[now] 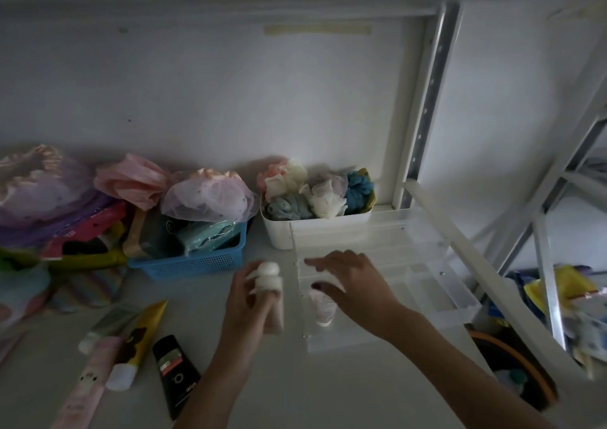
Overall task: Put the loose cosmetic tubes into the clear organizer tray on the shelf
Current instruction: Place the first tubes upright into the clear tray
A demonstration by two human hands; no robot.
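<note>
My left hand [244, 300] holds a pale peach tube with a round white cap [270, 284] upright, just left of the clear organizer tray [427, 264]. My right hand [354, 284] hovers with fingers spread over the tray's near-left compartment, where a small pink-white tube [323, 307] lies with its cap toward me. On the white shelf to the left lie several loose tubes: a yellow one with a white cap [141, 340], a black one [175, 372], a pale pink one [88, 382] and a greenish-grey one [108, 326].
A blue basket [197, 261] of packets and a white bin [282, 231] of scrunchies stand against the wall behind the tray. Shower caps and colourful packets pile at the far left. A white metal rack upright [423, 106] and the shelf's right edge [492, 264] bound the tray.
</note>
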